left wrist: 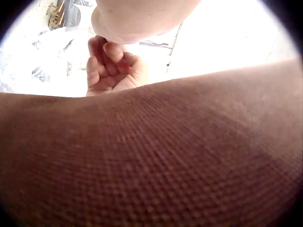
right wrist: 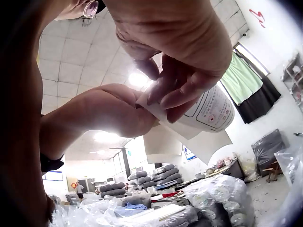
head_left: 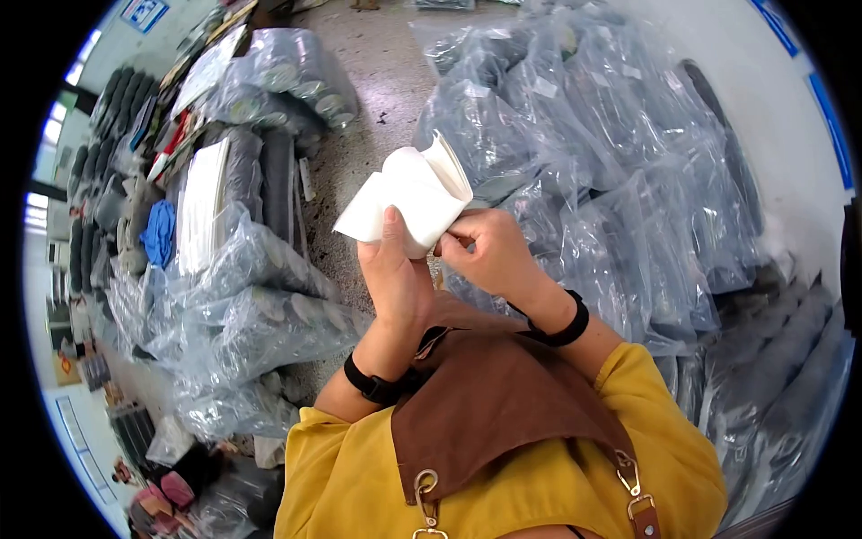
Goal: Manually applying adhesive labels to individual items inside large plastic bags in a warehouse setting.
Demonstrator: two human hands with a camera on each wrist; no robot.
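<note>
A curled stack of white paper sheets is held up in front of the brown apron in the head view. The left hand grips it from below, with the thumb lying over its near face. At the lower right edge, the right hand pinches the paper between curled fingers. In the right wrist view, printed text and a small red mark show on a paper beside the right hand. The left wrist view is mostly filled by brown cloth, with a hand's curled fingers above it.
Clear plastic bags of grey rolls cover the floor at the right. More bagged rolls lie at the left, near a white sheet stack and a blue cloth. Speckled floor runs between the two groups.
</note>
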